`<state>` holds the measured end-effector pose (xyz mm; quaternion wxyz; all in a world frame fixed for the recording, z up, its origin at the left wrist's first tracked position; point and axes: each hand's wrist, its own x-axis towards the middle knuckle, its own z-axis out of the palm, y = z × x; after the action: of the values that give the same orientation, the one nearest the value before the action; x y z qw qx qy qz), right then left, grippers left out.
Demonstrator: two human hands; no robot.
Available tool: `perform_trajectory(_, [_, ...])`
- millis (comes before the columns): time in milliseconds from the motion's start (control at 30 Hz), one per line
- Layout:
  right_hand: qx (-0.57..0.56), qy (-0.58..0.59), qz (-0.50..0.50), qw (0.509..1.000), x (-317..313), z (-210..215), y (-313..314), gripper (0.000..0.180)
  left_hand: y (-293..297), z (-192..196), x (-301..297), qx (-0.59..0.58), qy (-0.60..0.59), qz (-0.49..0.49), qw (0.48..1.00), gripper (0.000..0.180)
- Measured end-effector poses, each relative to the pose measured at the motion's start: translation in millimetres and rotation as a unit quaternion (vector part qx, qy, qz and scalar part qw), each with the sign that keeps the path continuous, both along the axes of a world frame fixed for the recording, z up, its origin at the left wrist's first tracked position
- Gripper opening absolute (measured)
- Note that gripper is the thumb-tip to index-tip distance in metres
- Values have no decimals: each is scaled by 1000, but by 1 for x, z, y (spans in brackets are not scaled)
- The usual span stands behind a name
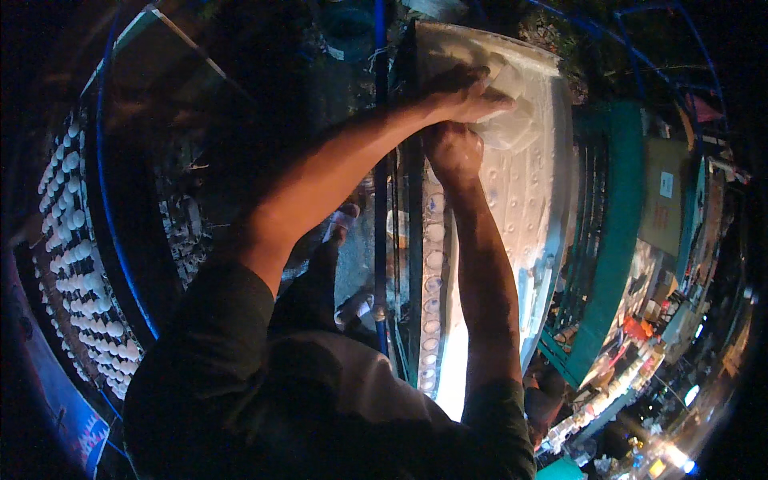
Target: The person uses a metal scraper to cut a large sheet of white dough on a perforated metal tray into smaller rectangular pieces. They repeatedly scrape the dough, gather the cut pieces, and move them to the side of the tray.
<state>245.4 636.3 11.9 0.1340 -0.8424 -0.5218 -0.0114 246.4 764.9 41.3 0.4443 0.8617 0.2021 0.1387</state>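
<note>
A crumpled, translucent, whitish plastic bag (512, 132) is gathered at the far end of a long, cream-coloured, dimpled sheet (512, 188), just beyond the two hands. Whether anything is contained in the bag cannot be told. By the left hand (466, 98), the bag is touched with the thumb and fingers held apart, partly open, and some of the film is seen between them. The right hand (454, 152) is placed just below the left one, at the near side of the bag, with its fingers curled in; whether film is gripped inside it cannot be told.

Along the left edge of the sheet, a narrow strip of round, pale cells (433, 304) is seen in a single row, some bluish inside; their contents are too small to be made out. At the far left, many white, rounded objects (84, 280) are held in close rows on a dark, slanting rack (104, 204).

On the right, a green, upright frame (620, 200) is set beside the sheet, and beyond it a brown, flat-sided cardboard box (666, 216) with a white label is seen, its inside hidden. Lower down, an orange-red item (637, 328) is surrounded by small, brightly lit, blurred goods (612, 380).
</note>
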Motion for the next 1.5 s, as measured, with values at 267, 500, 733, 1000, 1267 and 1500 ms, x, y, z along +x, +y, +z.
perform_trajectory(267, [71,-6,2,997,17,4,58,24,40,39,43,-15,-18,-39,999,64])
perform_trajectory(500, [275,-310,33,909,-1,-52,-8,21,-24,28,10,-45,67,-64,995,54])
perform_trajectory(733, [184,-100,-12,978,-53,34,-54,21,-55,40,-10,-144,20,-87,986,47])
perform_trajectory(1000, [120,206,-129,963,-167,97,-211,38,-34,18,-59,-453,23,-74,888,34])
perform_trajectory(1267, [240,524,-473,666,-190,62,-261,24,-31,20,-83,-430,18,-114,896,48])
perform_trajectory(1500, [336,315,-451,764,-10,48,-128,34,-58,26,-86,-330,-58,-99,937,79])
